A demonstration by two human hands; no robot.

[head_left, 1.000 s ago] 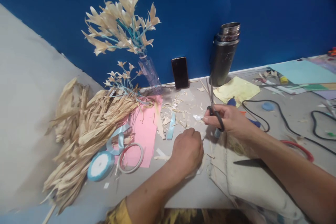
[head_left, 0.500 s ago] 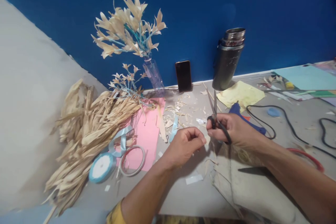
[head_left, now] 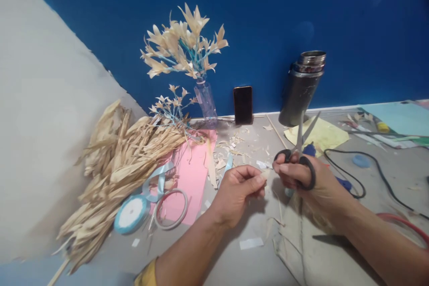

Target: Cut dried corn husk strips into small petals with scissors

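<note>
Item, a left hand, over the middle of the table: thumb and forefinger pinched on a small pale piece, the remaining fingers curled beneath. Item, a right hand, just beside it toward the right edge: fingers grasping a pair of scissors, black-handled, blades parted and pointing up toward the far edge; whether its fingertips also touch the pale piece, I cannot tell from here. Along the left edge, one heap of dried husks. Beside the heap, a pink sheet; at its near end, a roll of tape lying partly on it, and a spool of light blue ribbon nearer the left edge. At the far edge, left to right: a clear bottle bearing pale flowers on blue stems; a phone, upright against the blue wall; a dark flask, uncapped and tilted. Before the flask, a yellow sheet. Toward the right edge, a black cord; at the far right corner, a light blue sheet. Loose scraps between phone and left hand.
</note>
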